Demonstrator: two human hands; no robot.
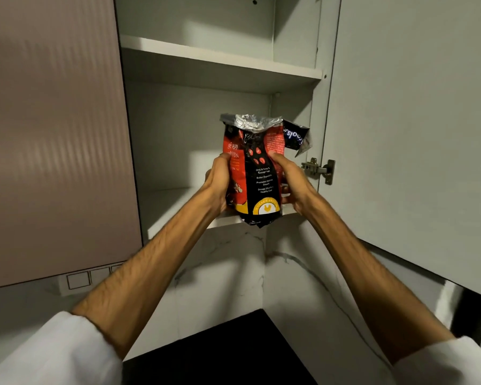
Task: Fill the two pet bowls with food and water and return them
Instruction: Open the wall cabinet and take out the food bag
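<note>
Up at the open cupboard, both hands clasp the upright food bag (pixel 257 173) over the lower shelf (pixel 178 207): left hand (pixel 220 182), right hand (pixel 290 182), fingers wrapped round its sides; bowls apparently out of sight.

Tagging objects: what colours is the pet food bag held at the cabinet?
Red and black with a yellow base and crinkled silver top, the pet food bag; head view.

Open shelf (pixel 178 201) left of bag (pixel 257 173)
</note>
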